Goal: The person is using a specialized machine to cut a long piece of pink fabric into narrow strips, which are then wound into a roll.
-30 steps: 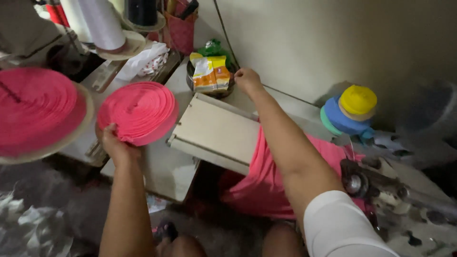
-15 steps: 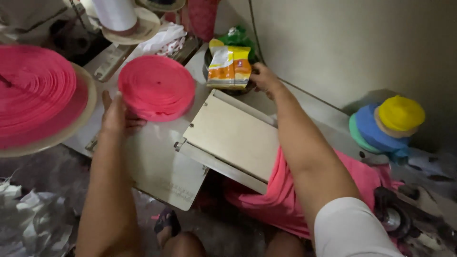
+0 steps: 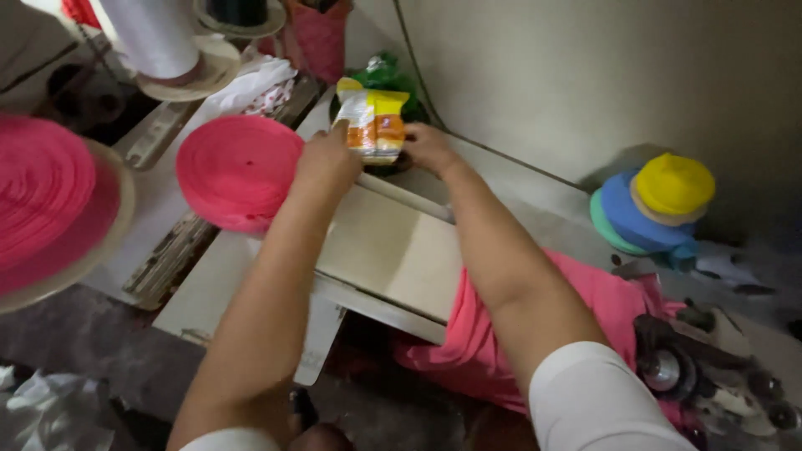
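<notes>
Yellow-orange snack packet [image 3: 374,125] at far edge of table [image 3: 251,276], near wall, over dark dish. We see left hand [image 3: 327,163] touching packet's left side, fingers curled; whether pinching, we cannot tell. Right hand [image 3: 428,146] against packet's right edge, fingers bent, grip unclear. Cream panel [image 3: 393,250] just below both hands. Pink tape roll [image 3: 238,171] lies flat, left of left hand. Pink cloth [image 3: 601,301] under right forearm. Stacked coloured rolls [image 3: 656,209] well apart, right.

pink tape roll [image 3: 238,171], stacked spools [image 3: 656,209] (yellow topmost)
</notes>
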